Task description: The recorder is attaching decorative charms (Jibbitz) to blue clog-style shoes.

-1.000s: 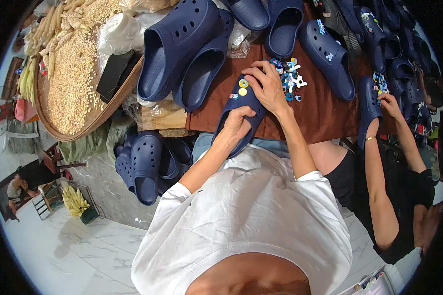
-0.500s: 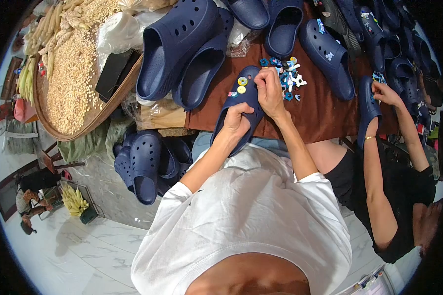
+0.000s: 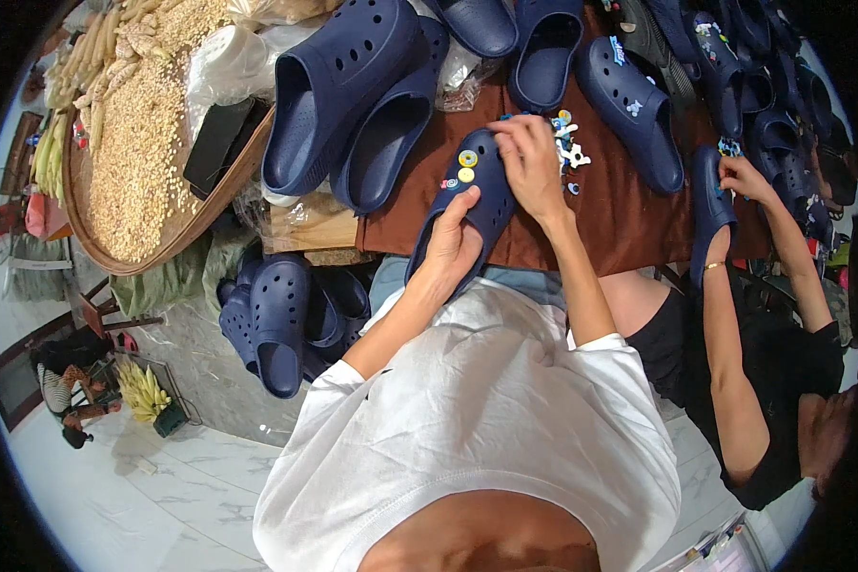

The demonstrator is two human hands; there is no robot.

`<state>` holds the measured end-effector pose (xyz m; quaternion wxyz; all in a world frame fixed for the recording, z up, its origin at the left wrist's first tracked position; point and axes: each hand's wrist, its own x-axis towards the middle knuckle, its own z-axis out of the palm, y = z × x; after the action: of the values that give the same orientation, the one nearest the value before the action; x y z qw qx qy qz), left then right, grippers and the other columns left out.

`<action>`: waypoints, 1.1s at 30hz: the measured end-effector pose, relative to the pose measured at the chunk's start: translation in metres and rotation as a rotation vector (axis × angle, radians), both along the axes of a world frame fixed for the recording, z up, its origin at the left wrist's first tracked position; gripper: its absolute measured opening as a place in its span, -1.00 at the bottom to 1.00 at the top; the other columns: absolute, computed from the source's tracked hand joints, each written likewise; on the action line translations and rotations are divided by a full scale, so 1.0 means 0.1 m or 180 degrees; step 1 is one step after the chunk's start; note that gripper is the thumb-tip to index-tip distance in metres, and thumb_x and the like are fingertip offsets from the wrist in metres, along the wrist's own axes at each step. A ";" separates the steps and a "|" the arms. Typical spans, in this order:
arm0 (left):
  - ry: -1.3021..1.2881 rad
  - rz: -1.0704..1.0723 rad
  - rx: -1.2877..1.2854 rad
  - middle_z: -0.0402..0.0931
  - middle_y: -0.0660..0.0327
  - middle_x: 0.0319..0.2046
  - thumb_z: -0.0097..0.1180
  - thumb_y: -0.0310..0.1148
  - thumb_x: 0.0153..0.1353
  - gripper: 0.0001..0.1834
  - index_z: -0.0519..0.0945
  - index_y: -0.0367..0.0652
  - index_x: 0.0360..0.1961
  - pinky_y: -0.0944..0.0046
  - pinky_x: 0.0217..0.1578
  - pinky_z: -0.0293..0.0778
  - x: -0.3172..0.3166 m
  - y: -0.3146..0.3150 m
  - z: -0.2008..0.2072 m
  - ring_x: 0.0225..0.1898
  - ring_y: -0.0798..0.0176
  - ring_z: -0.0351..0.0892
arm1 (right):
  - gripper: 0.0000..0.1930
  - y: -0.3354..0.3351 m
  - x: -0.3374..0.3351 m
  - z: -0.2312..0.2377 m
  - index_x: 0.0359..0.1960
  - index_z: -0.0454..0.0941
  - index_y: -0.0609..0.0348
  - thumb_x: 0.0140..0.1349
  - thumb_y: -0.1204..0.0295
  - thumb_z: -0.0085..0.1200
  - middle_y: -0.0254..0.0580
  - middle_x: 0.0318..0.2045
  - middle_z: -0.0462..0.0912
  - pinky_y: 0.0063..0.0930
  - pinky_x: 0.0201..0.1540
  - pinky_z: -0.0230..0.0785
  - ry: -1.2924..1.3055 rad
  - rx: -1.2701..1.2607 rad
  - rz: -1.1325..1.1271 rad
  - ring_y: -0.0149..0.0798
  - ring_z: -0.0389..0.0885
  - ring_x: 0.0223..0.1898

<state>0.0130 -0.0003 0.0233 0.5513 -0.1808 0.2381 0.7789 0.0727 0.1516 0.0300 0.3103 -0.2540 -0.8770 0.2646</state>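
The left grip (image 3: pixel 455 246) was clamped on the clog (image 3: pixel 491 197); charms (image 3: pixel 570 153) lay beside the right grip (image 3: pixel 531 164), whether this grip was together or apart I could not tell

The clog (image 3: pixel 492 195) under my fingers (image 3: pixel 468 196) looks like moulded foam plastic, smooth and mostly matt, and the yellow charms (image 3: pixel 466 174) on its toe are shinier plastic. The brown cloth (image 3: pixel 624 229) beyond is matt. Clear plastic wrap (image 3: pixel 459 88) lies crinkled and glossy. My white shirt (image 3: pixel 477 400) is creased, matt cloth; the floor tiles (image 3: pixel 195 486) look smooth, with a slight shine.
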 end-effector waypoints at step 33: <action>0.0077 0.0009 -0.0230 0.47 0.22 0.09 0.21 -0.27 0.28 -0.55 0.42 -0.04 0.16 0.11 0.23 0.36 0.03 -0.17 0.01 0.14 0.22 0.44 | -0.74 -0.31 0.07 0.14 -0.08 0.66 -0.01 0.23 0.25 0.16 -0.16 -0.01 0.48 -0.05 0.15 0.23 -0.0480 0.0073 0.0819 0.01 0.37 0.09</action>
<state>0.0158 -0.0174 0.0239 0.5405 -0.1915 0.2725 0.7726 0.0794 0.1205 0.0444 0.2100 -0.1550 -0.9261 0.2723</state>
